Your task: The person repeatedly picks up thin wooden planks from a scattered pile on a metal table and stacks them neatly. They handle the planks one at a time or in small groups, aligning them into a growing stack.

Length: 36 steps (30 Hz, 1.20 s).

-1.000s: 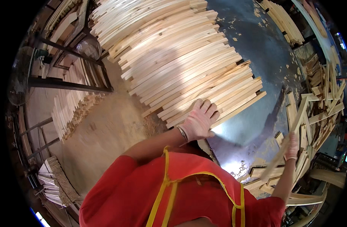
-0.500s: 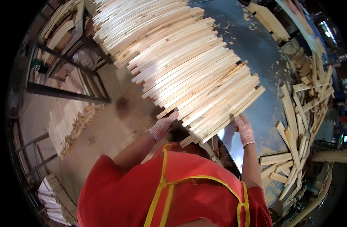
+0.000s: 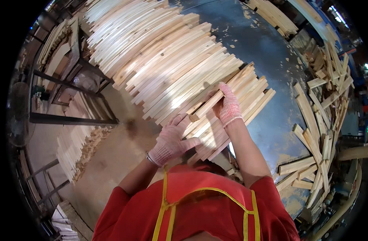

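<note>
A long row of pale wooden strips [image 3: 184,82] lies side by side on a blue-grey metal table [image 3: 268,60], their near ends uneven. My right hand [image 3: 229,105], in a whitish knitted glove, is closed round one wooden strip [image 3: 210,106] raised slightly above the others. My left hand [image 3: 174,140], gloved the same way, is at that strip's near end. Its thumb is stretched out and its fingers reach along the end, so it looks open. Several more strips [image 3: 256,98] lie beneath and to the right of my right hand.
Loose offcuts [image 3: 312,140] are heaped along the table's right side, with sawdust around them. A dark metal frame [image 3: 73,119] stands at the left beside stacked wood [image 3: 77,150]. More boards [image 3: 272,18] lie at the far right.
Both hands have left the front edges of the row. My right hand has moved up and left onto a strip and lifted it; my left hand has come to its near end, thumb spread.
</note>
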{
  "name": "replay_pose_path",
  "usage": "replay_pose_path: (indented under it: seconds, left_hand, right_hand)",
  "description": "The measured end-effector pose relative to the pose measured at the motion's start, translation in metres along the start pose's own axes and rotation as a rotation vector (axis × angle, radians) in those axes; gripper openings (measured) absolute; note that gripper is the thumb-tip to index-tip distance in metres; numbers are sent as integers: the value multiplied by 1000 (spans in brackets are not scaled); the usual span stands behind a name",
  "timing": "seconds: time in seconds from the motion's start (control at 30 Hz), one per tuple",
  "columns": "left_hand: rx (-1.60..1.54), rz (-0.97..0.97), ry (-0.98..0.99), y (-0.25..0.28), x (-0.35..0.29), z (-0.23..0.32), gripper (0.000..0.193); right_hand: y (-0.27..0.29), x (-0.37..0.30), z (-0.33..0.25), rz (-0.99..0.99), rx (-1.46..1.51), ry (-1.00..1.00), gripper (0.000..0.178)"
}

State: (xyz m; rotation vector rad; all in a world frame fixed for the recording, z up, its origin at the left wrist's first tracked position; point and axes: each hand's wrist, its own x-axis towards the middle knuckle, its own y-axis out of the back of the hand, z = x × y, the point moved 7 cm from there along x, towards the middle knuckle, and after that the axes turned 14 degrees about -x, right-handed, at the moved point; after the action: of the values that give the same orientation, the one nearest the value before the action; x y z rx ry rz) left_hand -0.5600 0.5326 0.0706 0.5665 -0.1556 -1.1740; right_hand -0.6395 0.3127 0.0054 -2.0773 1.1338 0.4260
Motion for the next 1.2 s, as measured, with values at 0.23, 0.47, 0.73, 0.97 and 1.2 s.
replay_pose_path:
  seconds: [0.23,0.47,0.73,0.97,1.2]
  left_hand:
    - [-545,672,247,54,-59,-154,77]
    - [-1203,950,530,56,-32,-260,59]
    - [-1360,921,527,-47,-35,-229,40]
    - [-109,-104,432,-42,-19,-131,68]
    - [-1048,-166,536,-77,79,-125,107]
  right_hand:
    - [65,-64,-97,25,-265,515,70]
    - [262,-46,-353,413,-466,846,41]
    - [238,-61,-6,77,-798,-153,67]
    - [283,-40,-17,140,-1244,-158,97]
    - [241,-50,-33,77,-1124,-194,100]
